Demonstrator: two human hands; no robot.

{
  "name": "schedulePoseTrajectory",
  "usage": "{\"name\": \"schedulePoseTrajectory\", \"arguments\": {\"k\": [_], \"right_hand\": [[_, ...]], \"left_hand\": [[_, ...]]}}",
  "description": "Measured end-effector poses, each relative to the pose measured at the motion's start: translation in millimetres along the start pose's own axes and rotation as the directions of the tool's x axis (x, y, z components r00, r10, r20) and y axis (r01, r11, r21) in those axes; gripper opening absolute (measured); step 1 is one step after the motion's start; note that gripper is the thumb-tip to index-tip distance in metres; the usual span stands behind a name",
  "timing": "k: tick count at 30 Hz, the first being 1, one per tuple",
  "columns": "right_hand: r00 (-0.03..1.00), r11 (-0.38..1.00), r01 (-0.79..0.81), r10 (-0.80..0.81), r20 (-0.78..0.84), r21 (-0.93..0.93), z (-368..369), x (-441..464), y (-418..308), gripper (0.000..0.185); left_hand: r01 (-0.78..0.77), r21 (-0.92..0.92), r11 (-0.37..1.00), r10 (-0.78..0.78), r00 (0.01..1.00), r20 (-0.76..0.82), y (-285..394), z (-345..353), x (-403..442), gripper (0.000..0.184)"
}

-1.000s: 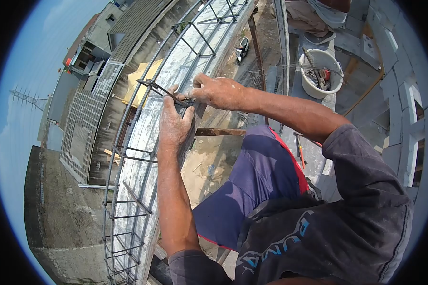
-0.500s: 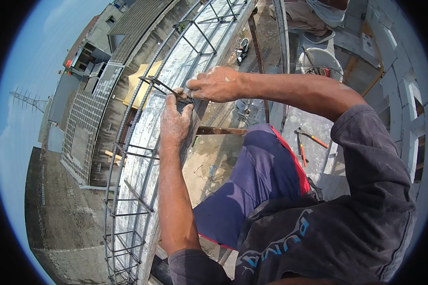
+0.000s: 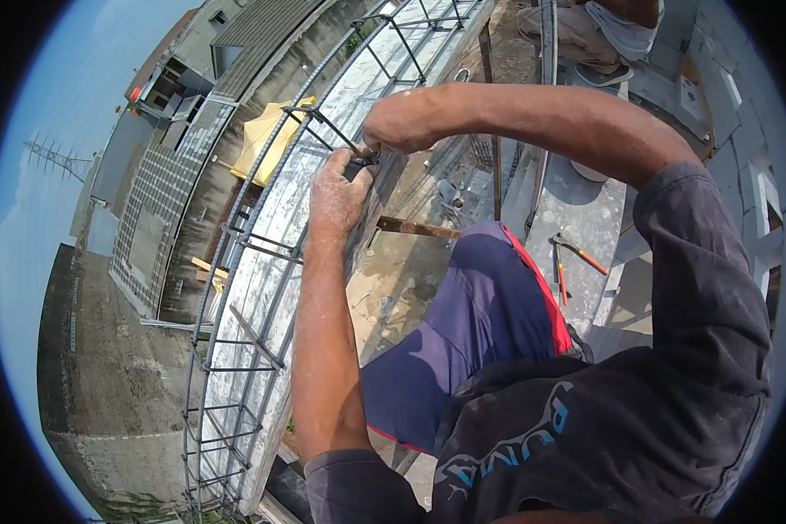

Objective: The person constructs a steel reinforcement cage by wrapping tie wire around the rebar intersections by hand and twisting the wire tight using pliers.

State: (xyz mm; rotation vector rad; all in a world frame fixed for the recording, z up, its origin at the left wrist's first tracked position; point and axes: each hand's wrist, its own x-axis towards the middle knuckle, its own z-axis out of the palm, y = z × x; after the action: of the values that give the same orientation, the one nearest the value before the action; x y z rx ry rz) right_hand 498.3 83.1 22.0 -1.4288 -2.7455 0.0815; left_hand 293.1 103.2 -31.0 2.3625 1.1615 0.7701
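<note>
A curved cage of dark steel bars (image 3: 258, 343) with square stirrups lies along a pale formwork board (image 3: 247, 305). My left hand (image 3: 339, 194) is at the cage's inner side, its thumb and fingers closing around the end of a stirrup where it meets a long bar. Against the same joint, just above, my right hand (image 3: 403, 120) is curled with bent fingers and the wrist raised. Whatever lies between the fingertips of either hand is too small and hidden to name.
Pincers with orange handles (image 3: 580, 255) lie on a grey plank (image 3: 576, 210) at my right. A bucket (image 3: 589, 170) is mostly behind my right arm. Another person (image 3: 576, 39) sits at the top right. A rusty bar (image 3: 417, 228) crosses the drop below, near my knee.
My right forearm has swung up and now covers most of the bucket, with the right hand turned over at the joint. The view has shifted slightly; my left hand stays at the stirrup.
</note>
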Motion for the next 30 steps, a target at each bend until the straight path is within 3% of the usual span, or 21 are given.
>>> {"name": "schedulePoseTrajectory", "arguments": {"k": [3, 8, 9, 12, 15, 18, 20, 22, 25, 27, 28, 29, 30], "right_hand": [[1.0, 0.995, 0.029, -0.029, 0.004, -0.094, -3, -5, 8, 0.014], [0.982, 0.943, 0.138, -0.17, -0.083, -0.304, 6, 1, 12, 0.013], [0.974, 0.97, 0.11, -0.149, -0.171, -0.218, 5, -1, 10, 0.015], [0.982, 0.997, -0.032, 0.045, -0.184, 0.071, 3, -6, 4, 0.019], [0.919, 0.953, 0.009, 0.112, -0.379, 0.304, 31, 3, 11, 0.022], [0.902, 0.765, -0.258, 0.41, -0.137, 0.591, 40, 12, 14, 0.023], [0.853, 0.472, -0.343, 0.519, 0.059, 0.812, 44, 13, 14, 0.022], [0.791, 0.116, -0.396, 0.546, 0.275, 0.911, 46, 12, 14, 0.022], [0.864, 0.243, -0.093, 0.502, -0.044, 0.965, 53, -6, 11, 0.02], [0.872, 0.746, 0.05, 0.292, -0.393, 0.664, 60, -4, 22, 0.02], [0.854, 0.904, 0.121, 0.117, -0.507, 0.411, 64, -3, 26, 0.02], [0.824, 0.966, 0.172, -0.032, -0.566, 0.195, 71, -8, 28, 0.021], [0.829, 0.969, 0.159, -0.027, -0.559, 0.188, 71, -11, 27, 0.022]], "left_hand": [[-0.038, -0.076, 0.996, 0.038, 0.999, -0.003, -4, 4, 2, 0.029], [-0.094, 0.027, 0.995, 0.094, 0.996, -0.003, -4, 3, 3, 0.028], [-0.08, 0.056, 0.995, 0.08, 0.997, 0.004, -3, 3, 4, 0.027], [-0.09, 0.094, 0.992, 0.09, 0.996, 0.0, -6, 4, 5, 0.026], [-0.119, 0.073, 0.99, 0.121, 0.993, -0.012, -9, 5, 5, 0.027], [-0.124, 0.052, 0.991, 0.125, 0.992, -0.021, -8, 7, 4, 0.028], [-0.116, 0.044, 0.992, 0.117, 0.993, -0.021, -7, 7, 4, 0.029], [-0.105, 0.032, 0.994, 0.105, 0.994, -0.018, -7, 7, 4, 0.029], [-0.087, 0.011, 0.996, 0.087, 0.996, -0.017, -6, 6, 4, 0.028], [-0.038, 0.002, 0.999, 0.038, 0.999, -0.001, -1, 5, 2, 0.029], [-0.014, 0.0, 1.0, 0.014, 1.0, 0.005, 1, 4, 2, 0.029], [-0.016, 0.015, 1.0, 0.016, 1.0, 0.002, 2, 3, 2, 0.029], [-0.018, 0.03, 0.999, 0.018, 1.0, 0.0, 2, 3, 2, 0.029]]}}
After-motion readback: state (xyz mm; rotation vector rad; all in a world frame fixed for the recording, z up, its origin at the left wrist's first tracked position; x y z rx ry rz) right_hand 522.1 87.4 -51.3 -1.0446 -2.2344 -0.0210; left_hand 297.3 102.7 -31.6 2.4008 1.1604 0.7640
